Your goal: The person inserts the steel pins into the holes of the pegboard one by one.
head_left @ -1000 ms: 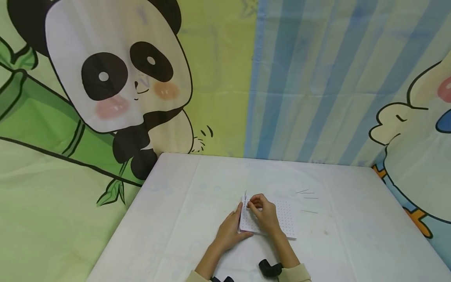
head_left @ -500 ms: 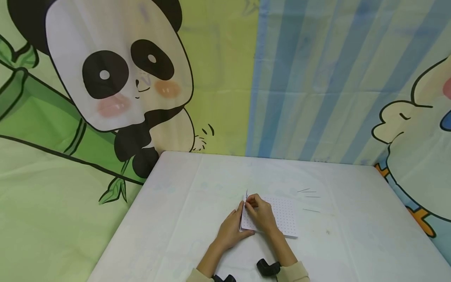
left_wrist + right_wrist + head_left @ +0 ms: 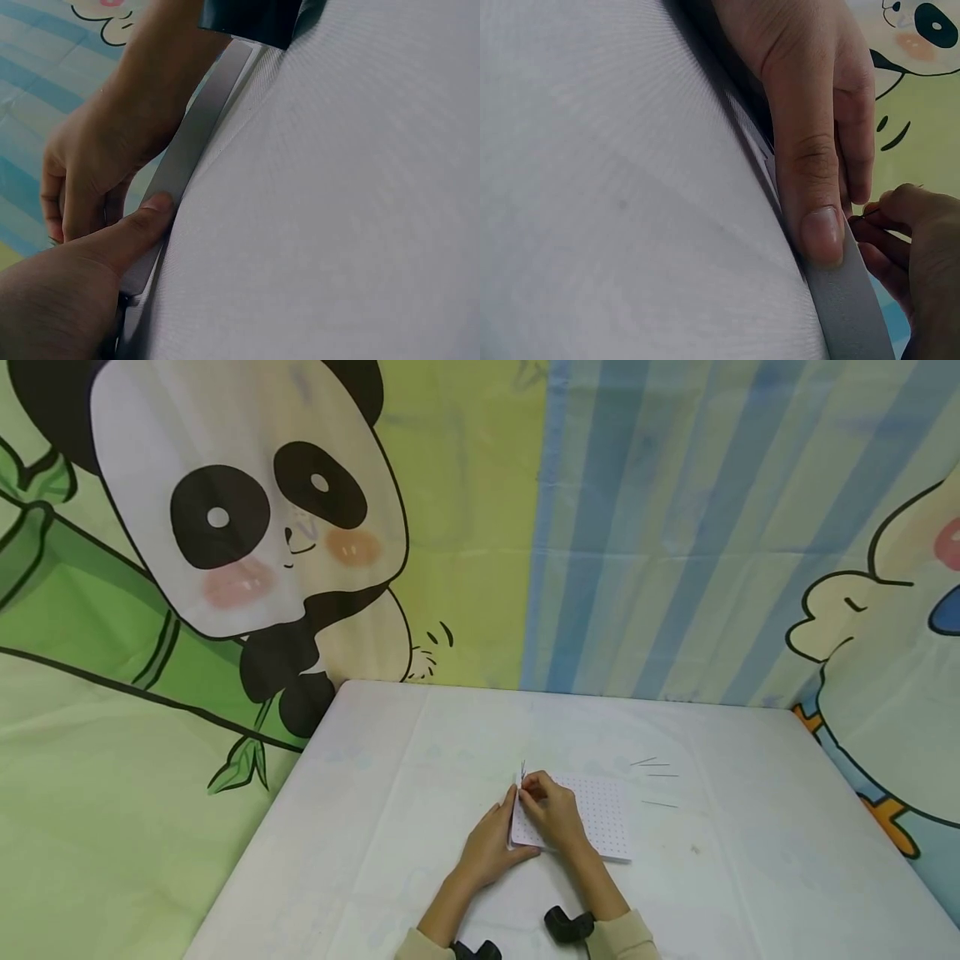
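Your left hand [image 3: 487, 848]: clasps near-left corner of pegboard [image 3: 606, 822].
Your right hand [image 3: 557, 814]: pinches thin wire [image 3: 869, 213], far-left corner.
Upright wires [image 3: 522, 771]: seemingly done.
Loose wires [image 3: 663, 775]: four likely left, beyond right edge.

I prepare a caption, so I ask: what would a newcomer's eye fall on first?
Probably the huge cartoon panda on the backdrop, upper left in the head view. Next, at lower centre, the left hand holds a dotted white board and the right hand pinches something thin.
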Action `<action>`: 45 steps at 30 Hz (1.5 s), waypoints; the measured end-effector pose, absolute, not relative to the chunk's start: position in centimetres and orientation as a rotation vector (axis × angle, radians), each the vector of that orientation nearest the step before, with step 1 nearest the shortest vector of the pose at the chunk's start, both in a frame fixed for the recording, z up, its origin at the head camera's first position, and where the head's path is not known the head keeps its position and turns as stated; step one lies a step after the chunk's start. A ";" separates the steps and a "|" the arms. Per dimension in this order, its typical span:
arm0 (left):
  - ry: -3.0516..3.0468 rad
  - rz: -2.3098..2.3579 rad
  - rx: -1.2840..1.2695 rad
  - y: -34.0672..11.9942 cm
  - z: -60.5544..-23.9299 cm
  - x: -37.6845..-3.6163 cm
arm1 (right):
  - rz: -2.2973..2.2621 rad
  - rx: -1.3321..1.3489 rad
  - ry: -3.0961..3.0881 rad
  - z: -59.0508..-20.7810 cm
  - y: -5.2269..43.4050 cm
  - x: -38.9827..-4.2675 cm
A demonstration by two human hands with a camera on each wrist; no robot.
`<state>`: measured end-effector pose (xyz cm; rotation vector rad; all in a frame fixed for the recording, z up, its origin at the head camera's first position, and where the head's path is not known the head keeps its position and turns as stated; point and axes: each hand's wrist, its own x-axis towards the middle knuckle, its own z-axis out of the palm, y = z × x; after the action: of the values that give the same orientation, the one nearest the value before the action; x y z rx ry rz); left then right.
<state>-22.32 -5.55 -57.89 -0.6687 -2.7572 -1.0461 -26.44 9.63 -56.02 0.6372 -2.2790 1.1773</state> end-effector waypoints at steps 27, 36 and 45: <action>-2.796 -1.084 -0.570 -5.2 -58.1 -22.1 | 1.260 0.257 -2.313 -53.9 17.4 -26.6; -2.806 -1.059 -0.567 -5.3 -57.9 -22.3 | 1.022 0.046 -2.418 -53.5 23.7 -26.1; -2.813 -1.039 -0.592 -5.2 -57.9 -22.4 | 0.921 -0.128 -2.565 -55.3 28.0 -24.8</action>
<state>-22.42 -5.20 -57.85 -0.5915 -2.8129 -1.0390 -24.80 27.96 -55.31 -0.1284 -2.5646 0.9208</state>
